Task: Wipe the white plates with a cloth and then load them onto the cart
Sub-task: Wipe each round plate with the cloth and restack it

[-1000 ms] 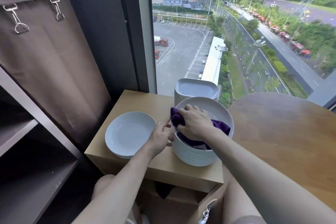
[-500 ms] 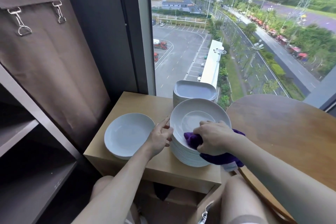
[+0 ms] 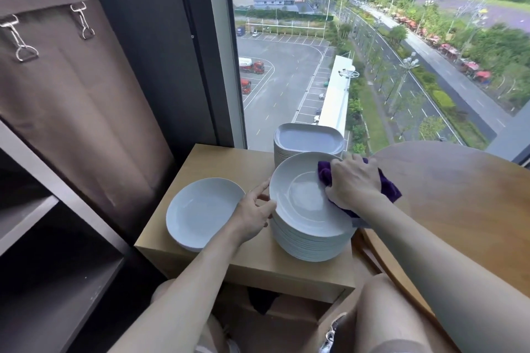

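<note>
A tall stack of round white plates [image 3: 304, 235] stands on a small wooden side table [image 3: 258, 264]. My right hand [image 3: 354, 182] is shut on a purple cloth [image 3: 387, 190] and presses it on the right side of the top plate [image 3: 301, 198]. My left hand [image 3: 253, 212] grips that plate's left rim, thumb on top. A single round white plate [image 3: 200, 209] lies to the left on the same table. The cart [image 3: 43, 209], with dark shelves and a brown fabric bag, stands at the left.
A stack of square white plates [image 3: 307, 142] sits behind the round stack, against the window glass [image 3: 344, 51]. A round wooden table [image 3: 459, 203] fills the right. My knees are below the side table's front edge.
My right hand with the cloth has swept from the plate's near right edge up to its far right side. The left hand has stayed on the left rim.
</note>
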The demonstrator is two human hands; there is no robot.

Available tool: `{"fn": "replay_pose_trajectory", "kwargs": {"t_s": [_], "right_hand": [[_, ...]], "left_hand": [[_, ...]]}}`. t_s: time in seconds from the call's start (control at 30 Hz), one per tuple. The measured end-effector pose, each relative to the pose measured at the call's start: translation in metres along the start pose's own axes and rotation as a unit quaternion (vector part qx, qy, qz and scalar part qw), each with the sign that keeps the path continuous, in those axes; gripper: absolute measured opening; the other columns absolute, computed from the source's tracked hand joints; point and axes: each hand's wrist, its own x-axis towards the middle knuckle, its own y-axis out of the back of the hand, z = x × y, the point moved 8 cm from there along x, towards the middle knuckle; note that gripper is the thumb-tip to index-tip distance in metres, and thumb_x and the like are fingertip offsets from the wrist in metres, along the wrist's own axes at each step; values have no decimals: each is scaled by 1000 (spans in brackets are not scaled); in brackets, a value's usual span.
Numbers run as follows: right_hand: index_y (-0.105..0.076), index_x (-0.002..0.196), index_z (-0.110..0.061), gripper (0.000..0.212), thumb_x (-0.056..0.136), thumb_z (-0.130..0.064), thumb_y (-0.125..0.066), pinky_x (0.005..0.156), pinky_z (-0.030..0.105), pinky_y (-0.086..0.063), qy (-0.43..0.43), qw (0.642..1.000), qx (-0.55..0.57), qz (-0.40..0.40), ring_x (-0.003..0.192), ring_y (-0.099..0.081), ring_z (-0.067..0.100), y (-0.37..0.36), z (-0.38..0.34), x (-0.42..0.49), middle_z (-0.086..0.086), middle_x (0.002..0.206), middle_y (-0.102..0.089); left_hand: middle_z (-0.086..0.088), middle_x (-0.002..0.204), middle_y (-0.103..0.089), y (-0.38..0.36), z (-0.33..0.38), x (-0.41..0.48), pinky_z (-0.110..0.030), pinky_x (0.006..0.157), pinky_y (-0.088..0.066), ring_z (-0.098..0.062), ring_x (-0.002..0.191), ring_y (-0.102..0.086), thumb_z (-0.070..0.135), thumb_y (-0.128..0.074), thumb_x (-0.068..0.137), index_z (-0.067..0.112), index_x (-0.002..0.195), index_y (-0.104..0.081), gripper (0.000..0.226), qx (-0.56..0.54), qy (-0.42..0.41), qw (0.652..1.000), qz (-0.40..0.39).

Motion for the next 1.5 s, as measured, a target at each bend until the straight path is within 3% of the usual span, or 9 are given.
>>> {"fn": "replay_pose_trajectory", "kwargs": {"t_s": [0.1, 0.2, 0.4, 0.53, 0.67, 0.77, 0.93, 1.1, 1.5], "right_hand": [[-61, 120, -18, 44, 93, -51, -52, 96, 49, -37, 11, 999, -18, 35, 116, -53, 29, -1, -13, 10, 8, 121, -57], [-61, 119, -18, 47, 94, -56, -49, 96, 49, -37, 34, 998, -11, 51, 115, -52, 29, -1, -28, 14, 8, 121, -56], [-61, 113, -24, 42, 88, -55, -51, 94, 47, -34, 100, 987, 118, 38, 116, -49, 27, 0, -78, 5, 4, 119, -54], [-59, 102, -29, 27, 84, -49, -55, 84, 41, -34, 137, 974, 180, 1, 103, -52, 24, -2, -98, -13, -5, 94, -45], [-59, 80, -25, 23, 82, -48, -54, 67, 35, -40, 167, 958, 215, -87, 78, -58, 24, -3, -91, -32, -3, 80, -56], [-54, 71, -21, 25, 79, -44, -58, 58, 33, -30, 180, 958, 181, -129, 66, -51, 17, -4, -78, -49, -3, 71, -55], [-57, 72, -20, 30, 88, -45, -49, 71, 39, -31, 179, 980, 28, -78, 77, -53, 23, 3, -44, -65, -4, 79, -56], [-56, 77, -22, 23, 88, -41, -52, 80, 41, -40, 72, 995, -6, -63, 85, -51, 25, 9, 9, -40, -1, 87, -54], [-57, 121, -21, 43, 92, -51, -48, 99, 51, -36, 43, 998, 3, 48, 112, -53, 29, -3, -42, 21, 7, 120, -56]], "left_hand": [[6, 113, -60, -1, 1, -2, -22, 67, -58, 2, 69, -65, 38, -60, 86, 75, 115, -46, 49, 4, 6, 1000, -8], [4, 113, -59, -2, -2, -2, -28, 70, -59, -6, 73, -64, 41, -57, 82, 65, 127, -48, 52, -8, 17, 1000, -5], [3, 113, -54, -1, -9, 0, -31, 68, -56, -12, 74, -60, 19, -55, 106, 56, 135, -49, 48, -15, 21, 1000, -1], [3, 118, -52, -2, -10, -2, -31, 70, -55, -14, 78, -59, 29, -53, 108, 53, 142, -38, 44, 1, 14, 1000, 6], [0, 122, -53, -2, -8, -6, -26, 70, -55, -14, 81, -60, 30, -50, 109, 47, 151, -40, 46, 34, 1, 999, 18], [-9, 123, -55, -3, -5, -7, -18, 67, -50, -14, 85, -58, 21, -48, 107, 42, 155, -42, 53, 39, -4, 999, 21], [-4, 120, -54, 0, -4, -7, -24, 80, -48, -14, 87, -58, 26, -47, 105, 54, 151, -41, 54, 61, -19, 998, 24], [1, 122, -52, -3, -6, -4, -44, 101, -50, -19, 102, -56, 33, -48, 104, 52, 155, -37, 55, 85, -18, 996, 19], [0, 124, -46, -8, -5, -6, -37, 95, -54, -22, 108, -58, 30, -42, 108, 49, 158, -29, 55, 98, -28, 995, 14]]}}
